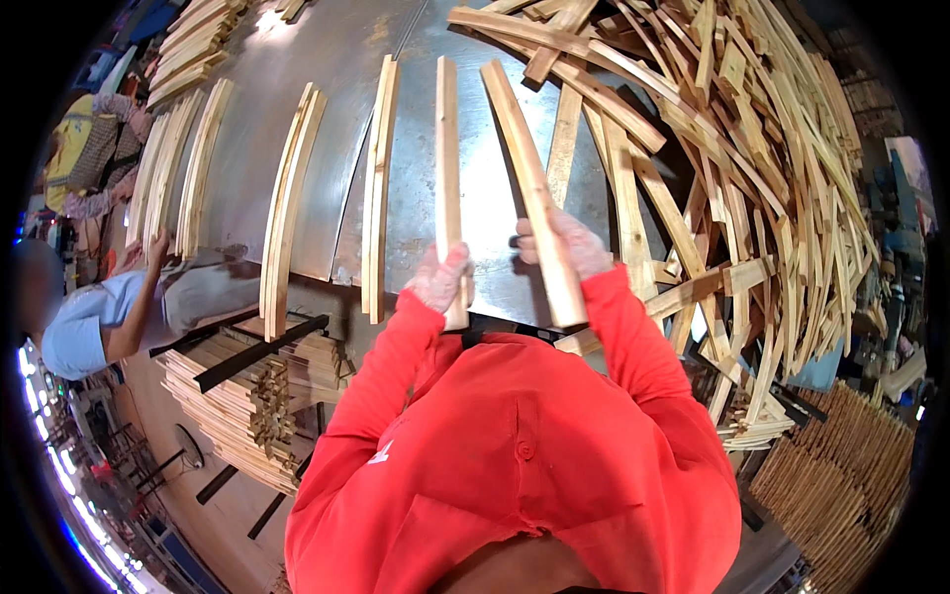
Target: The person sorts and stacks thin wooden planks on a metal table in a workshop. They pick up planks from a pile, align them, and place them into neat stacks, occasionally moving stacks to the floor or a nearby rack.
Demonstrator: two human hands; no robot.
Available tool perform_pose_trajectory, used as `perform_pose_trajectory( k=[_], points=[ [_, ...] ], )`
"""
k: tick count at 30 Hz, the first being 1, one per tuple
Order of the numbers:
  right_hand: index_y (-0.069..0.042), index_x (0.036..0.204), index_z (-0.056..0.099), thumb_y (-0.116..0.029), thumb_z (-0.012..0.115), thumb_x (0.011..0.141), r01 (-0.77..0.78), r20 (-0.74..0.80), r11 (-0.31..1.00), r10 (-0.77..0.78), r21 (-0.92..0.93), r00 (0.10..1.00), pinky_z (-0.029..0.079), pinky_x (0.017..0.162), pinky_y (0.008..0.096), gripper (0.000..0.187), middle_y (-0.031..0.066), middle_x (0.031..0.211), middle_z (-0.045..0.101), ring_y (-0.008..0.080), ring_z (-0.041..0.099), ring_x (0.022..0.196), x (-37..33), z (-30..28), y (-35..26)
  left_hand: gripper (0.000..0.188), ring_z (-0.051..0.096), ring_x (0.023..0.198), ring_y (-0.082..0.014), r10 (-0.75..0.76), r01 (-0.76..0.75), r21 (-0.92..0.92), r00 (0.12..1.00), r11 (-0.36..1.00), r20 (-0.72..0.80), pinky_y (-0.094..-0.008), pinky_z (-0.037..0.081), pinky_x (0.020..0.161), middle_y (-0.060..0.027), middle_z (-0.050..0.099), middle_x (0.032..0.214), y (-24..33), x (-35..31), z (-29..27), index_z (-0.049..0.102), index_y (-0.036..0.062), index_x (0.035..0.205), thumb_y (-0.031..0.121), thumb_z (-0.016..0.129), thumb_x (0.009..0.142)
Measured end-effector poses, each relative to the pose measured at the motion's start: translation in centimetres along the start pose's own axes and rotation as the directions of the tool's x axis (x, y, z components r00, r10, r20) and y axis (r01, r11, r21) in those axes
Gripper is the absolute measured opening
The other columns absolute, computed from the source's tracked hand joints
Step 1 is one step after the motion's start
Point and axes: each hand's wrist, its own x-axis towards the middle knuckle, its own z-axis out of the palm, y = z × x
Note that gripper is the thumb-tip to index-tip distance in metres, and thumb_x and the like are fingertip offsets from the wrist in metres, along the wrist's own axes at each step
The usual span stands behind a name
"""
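Note:
Both my hands, in pale gloves, are over the near edge of a metal table. My left hand (pixel 436 279) is closed around the near end of a pale wooden strip (pixel 448 148), which points away from me. My right hand (pixel 571 246) is closed on a second wooden strip (pixel 513 124), tilted with its far end to the left. A small dark tip (pixel 514 242) sticks out by the right fingers; what it belongs to is hidden. The two strips are apart. Left of them, a pair of strips (pixel 379 188) lies side by side across the table edge.
A tangled heap of wooden strips (pixel 732 148) covers the right of the metal table (pixel 341 59). More paired strips (pixel 294 198) lie leftward. A co-worker in a light blue shirt (pixel 89 332) handles strips at far left. Stacked wood (pixel 237 396) stands below the table's left side.

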Motion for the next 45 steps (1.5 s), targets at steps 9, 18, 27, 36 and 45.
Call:
perform_pose_trajectory(
  k=[9,18,27,36,45],
  points=[
    [0.000,0.141,0.034,-0.045,0.069,0.077,-0.401,0.133,-0.467,-0.766,-0.788,0.629,0.036,0.105,0.0472,0.085,0.0255,0.137,0.045,0.0422,0.045,0.125,0.7,-3.8,-4.3,0.042,0.064,0.066,-0.0213,0.028,0.011,-0.270,0.990,0.963,0.139,-0.0357,0.054,0.053,-0.0115,0.066,0.096,1.0,0.8,1.4,0.053,0.0044,0.117,0.026,0.069,0.084],
    [-0.010,0.151,0.017,-0.012,0.057,0.079,-0.371,-0.157,-0.324,-0.531,-0.870,0.833,0.047,0.090,0.0515,0.082,0.0244,0.126,0.053,0.0414,0.057,0.110,-5.8,-6.9,-6.0,0.071,0.030,0.137,-0.0336,0.249,0.231,0.896,0.907,0.379,-0.339,-0.0424,0.028,0.112,-0.0206,0.034,0.145,5.6,-1.0,-1.1,0.056,0.0062,0.130,0.043,0.075,0.072],
    [0.001,0.132,0.044,-0.007,0.053,0.091,0.033,0.092,0.851,0.017,-0.524,0.996,0.056,0.075,0.0310,0.043,0.0109,0.104,0.064,0.0189,0.064,0.088,-8.7,-0.4,-7.7,0.101,0.045,0.129,-0.0350,0.113,0.480,0.806,0.832,0.345,-0.544,-0.0411,0.038,0.106,-0.0212,0.042,0.143,5.7,1.2,-6.0,0.015,0.0046,0.149,0.039,0.074,0.075],
    [-0.004,0.107,0.062,-0.050,0.036,0.094,-0.017,0.024,-0.192,-0.205,-0.981,0.978,0.044,0.095,0.0437,0.055,0.0204,0.111,0.064,0.0385,0.060,0.106,16.6,7.3,1.9,0.116,0.026,0.141,-0.0370,0.272,0.335,0.881,0.861,0.333,-0.430,-0.0453,0.025,0.114,-0.0240,0.024,0.153,3.3,-0.7,-5.3,0.014,0.0032,0.151,0.061,0.073,0.070],
    [-0.004,0.110,0.058,-0.023,0.055,0.086,-0.102,0.355,-0.543,-0.669,-0.834,0.653,0.044,0.094,0.0469,0.031,0.0206,0.109,0.062,0.0336,0.059,0.106,19.1,5.0,-14.7,0.103,0.032,0.138,-0.0393,0.128,0.451,0.853,0.860,0.262,-0.494,-0.0452,0.030,0.112,-0.0247,0.019,0.154,5.2,-1.2,-4.2,0.012,0.0097,0.152,0.035,0.075,0.075]
  ],
)
